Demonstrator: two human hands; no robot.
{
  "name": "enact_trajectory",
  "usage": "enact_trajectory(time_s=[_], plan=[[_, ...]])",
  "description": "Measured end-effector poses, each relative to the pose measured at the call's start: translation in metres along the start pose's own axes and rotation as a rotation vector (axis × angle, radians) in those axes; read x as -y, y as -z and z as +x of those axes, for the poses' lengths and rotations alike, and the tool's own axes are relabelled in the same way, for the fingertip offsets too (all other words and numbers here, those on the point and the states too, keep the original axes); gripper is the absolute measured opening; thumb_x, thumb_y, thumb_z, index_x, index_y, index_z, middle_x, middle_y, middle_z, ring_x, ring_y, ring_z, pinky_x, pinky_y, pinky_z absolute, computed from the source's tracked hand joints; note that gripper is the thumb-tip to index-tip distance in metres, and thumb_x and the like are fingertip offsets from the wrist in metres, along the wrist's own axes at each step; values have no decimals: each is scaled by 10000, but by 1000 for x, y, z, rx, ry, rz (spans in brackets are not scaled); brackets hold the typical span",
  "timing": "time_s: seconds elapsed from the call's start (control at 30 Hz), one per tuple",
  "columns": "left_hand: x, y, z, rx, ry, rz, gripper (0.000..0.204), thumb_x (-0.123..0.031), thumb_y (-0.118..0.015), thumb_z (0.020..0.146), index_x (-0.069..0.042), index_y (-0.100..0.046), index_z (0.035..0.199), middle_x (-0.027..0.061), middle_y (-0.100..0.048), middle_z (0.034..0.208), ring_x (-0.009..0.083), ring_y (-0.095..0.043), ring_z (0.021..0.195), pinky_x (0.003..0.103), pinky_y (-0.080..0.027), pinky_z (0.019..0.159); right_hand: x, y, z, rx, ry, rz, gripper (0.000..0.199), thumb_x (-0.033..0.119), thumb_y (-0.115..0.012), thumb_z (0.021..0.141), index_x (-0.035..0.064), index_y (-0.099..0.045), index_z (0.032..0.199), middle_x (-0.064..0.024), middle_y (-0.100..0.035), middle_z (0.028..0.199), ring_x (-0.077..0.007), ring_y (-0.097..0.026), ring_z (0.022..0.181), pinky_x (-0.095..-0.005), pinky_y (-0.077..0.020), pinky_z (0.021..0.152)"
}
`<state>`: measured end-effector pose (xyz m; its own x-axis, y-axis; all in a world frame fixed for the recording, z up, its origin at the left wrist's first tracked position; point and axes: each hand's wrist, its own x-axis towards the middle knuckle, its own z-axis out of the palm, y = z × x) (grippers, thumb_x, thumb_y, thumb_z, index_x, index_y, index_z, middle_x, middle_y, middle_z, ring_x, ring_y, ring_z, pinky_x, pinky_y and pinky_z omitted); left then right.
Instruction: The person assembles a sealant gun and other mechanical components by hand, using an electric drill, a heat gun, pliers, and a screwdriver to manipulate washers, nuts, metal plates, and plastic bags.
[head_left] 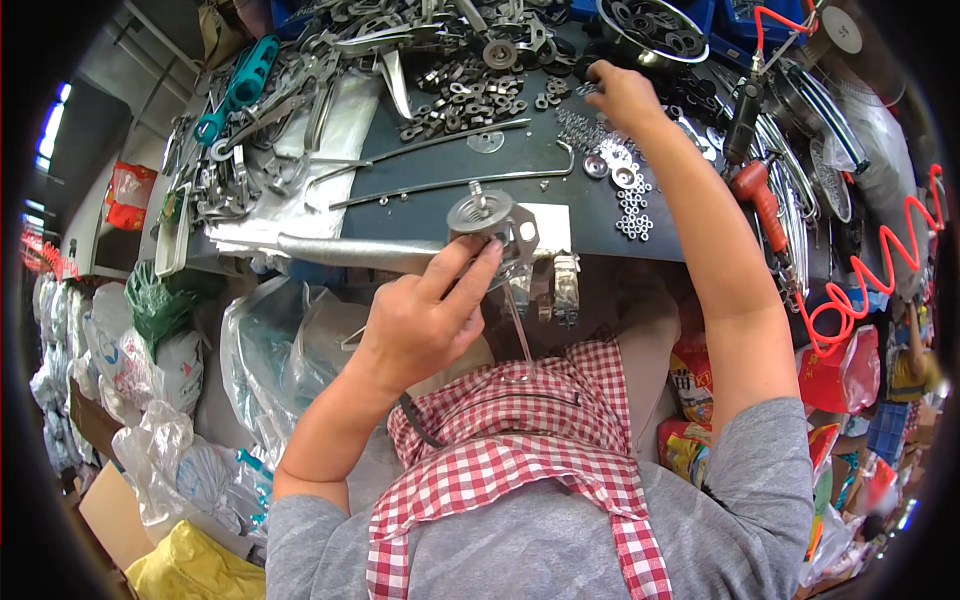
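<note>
My left hand (425,315) is closed on a metal assembly, just in front of the table's near edge. On top of it sits a round grey disc (480,210) with a threaded stud standing up from its middle. A flat plate with a hole (524,232) shows beside the disc. A long grey tube (360,252) runs left from the assembly; whether the two are joined is hidden. My right hand (628,98) reaches to the far right, its fingers curled at the small parts next to a heap of springs (580,132). What its fingertips hold is hidden.
Small nuts (633,212) and dark metal links (465,92) lie on the table. Bent rods (450,188) cross its middle. A steel bowl (655,30) of rings stands at the back. A red-handled air tool (762,200) and coiled red hose (850,290) hang right.
</note>
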<state>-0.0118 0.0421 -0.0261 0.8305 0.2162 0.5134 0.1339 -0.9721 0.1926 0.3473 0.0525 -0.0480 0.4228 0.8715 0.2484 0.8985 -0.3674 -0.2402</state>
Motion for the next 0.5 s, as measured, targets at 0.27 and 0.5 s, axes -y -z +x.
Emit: enact_trajectory(time_s=[0.27,0.5], plan=[[-16,4,2,41,-87,62,536,-34,-625,607,-76,-568,1138,108,-555,1153,175,-558,547,266,-452,448,-17,2,-4,57,-292,20,320,298,-696,713,88,-628,945,-102,-648,902,-268,-611,859,-355,-468,755],[-24,8,-4,31,-93,155,510,-42,-627,610,-80,-589,1117,111,-576,1128,170,-557,503,260,-462,438,95,64,-82,145,90,1508,228,207,-440,933,20,-494,1052,-149,-623,1001,-227,-618,932,-343,-473,868]])
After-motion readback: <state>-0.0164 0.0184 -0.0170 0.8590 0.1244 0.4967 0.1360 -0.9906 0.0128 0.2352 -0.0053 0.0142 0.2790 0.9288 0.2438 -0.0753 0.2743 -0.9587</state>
